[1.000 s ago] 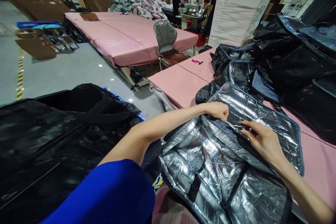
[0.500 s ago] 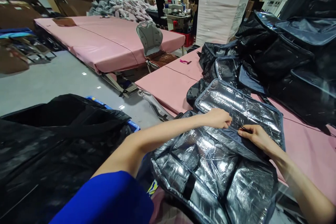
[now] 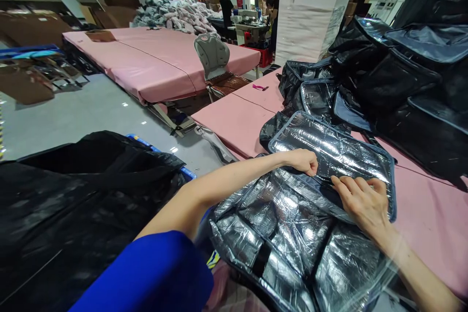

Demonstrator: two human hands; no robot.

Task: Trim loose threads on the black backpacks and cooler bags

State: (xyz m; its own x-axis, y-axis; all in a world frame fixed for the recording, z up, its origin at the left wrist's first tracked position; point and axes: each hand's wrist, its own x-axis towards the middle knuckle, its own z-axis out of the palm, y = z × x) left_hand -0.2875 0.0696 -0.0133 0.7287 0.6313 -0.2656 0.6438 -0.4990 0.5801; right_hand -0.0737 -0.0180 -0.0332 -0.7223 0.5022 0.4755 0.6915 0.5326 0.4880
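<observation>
Clock face centred on the view, 12 pointing away from the wearer. At 8, a dark patterned bag (image 3: 73,209) slumps beside a strip of blue plastic (image 3: 188,173); what that belongs to is mostly hidden. From 7, a blue sleeve (image 3: 157,273) leads to the bare left forearm, reaching across toward 3. Left hand (image 3: 304,161): balled into a fist, back of hand upward, at the far-left stretch of the fold between body and lid; anything pinched inside is concealed, so its grip cannot be determined. The silver-lined bag (image 3: 288,224) sits at 5 with its lining exposed, the body at 6 from the left fist; its lid (image 3: 343,156) lies back on the table side, at 3 from the same fist. Long axis of lid and fold: 10 to 4. Right hand (image 3: 361,197): fingers loosely bent and slightly spread over the lid's near edge, thumb out of sight; holding or merely resting, cannot tell. Its fingertips lie at 4 from the left fist, near but apart. Left is judged nearer the fold's 10 end, right nearer its 4 end. Pile of black bags (image 3: 398,73) at 2; pink table (image 3: 427,219) shows at 4.
</observation>
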